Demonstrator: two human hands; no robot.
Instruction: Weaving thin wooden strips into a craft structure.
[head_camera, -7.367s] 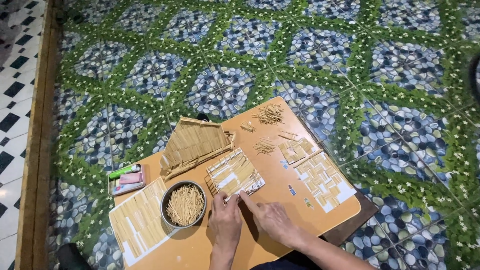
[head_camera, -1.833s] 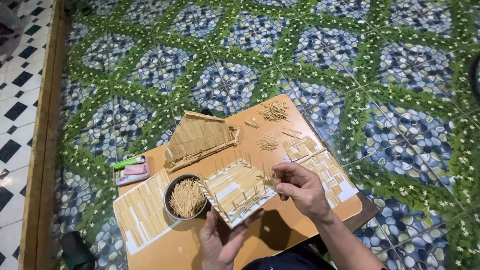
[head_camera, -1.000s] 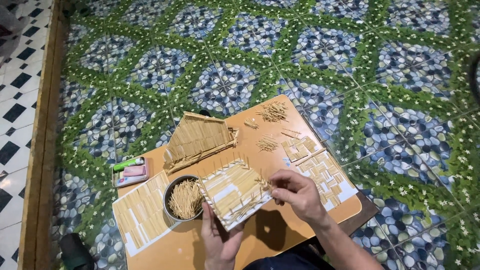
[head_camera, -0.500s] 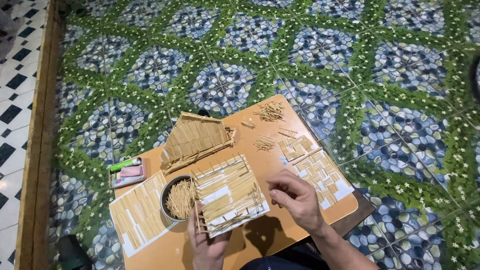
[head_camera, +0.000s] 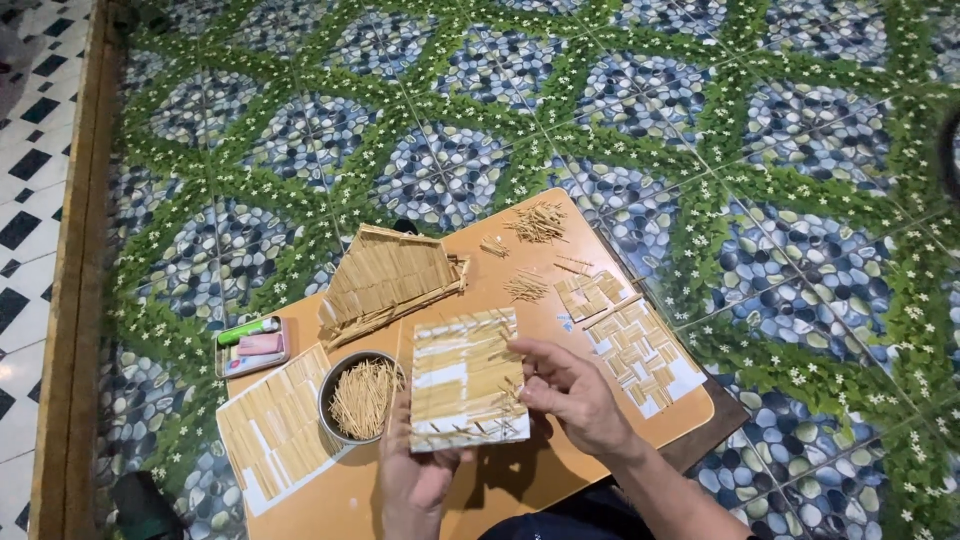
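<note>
Pebble-patterned floor mat (head_camera: 450, 120) lying under a low orange tabletop (head_camera: 520, 270); left hand (head_camera: 415, 480) gripping the stick panel (head_camera: 468, 380) from below, lifted above the tabletop, right hand (head_camera: 570, 395) pinching its right edge; metal bowl of sticks (head_camera: 360, 397) sitting just beside it

The panel (head_camera: 468, 378) my left hand (head_camera: 415, 478) holds is white paper faced with pale, matt wooden sticks. Left of it, a dull metal bowl (head_camera: 340, 372) holds loose sticks; the tabletop (head_camera: 520, 480) beneath is smooth orange-brown with a slight sheen.
</note>
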